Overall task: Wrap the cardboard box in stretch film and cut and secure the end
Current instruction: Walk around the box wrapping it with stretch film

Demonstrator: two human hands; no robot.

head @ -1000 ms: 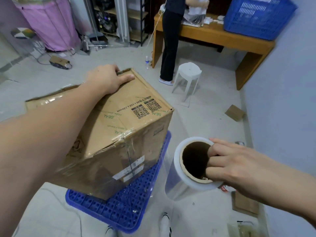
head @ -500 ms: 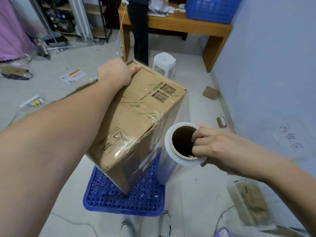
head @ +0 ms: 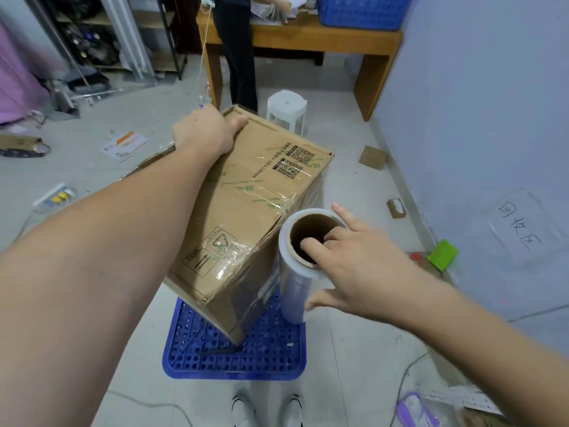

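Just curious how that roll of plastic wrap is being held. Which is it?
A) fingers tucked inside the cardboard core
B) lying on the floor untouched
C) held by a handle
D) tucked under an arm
A: the right hand has fingers inside the core of the stretch film roll.

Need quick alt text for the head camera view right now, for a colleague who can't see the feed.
A person's left hand grips the far top edge of a tilted cardboard box standing on a blue plastic pallet, while the right hand holds a stretch film roll beside it, fingers hooked into the core. Film already covers part of the box.
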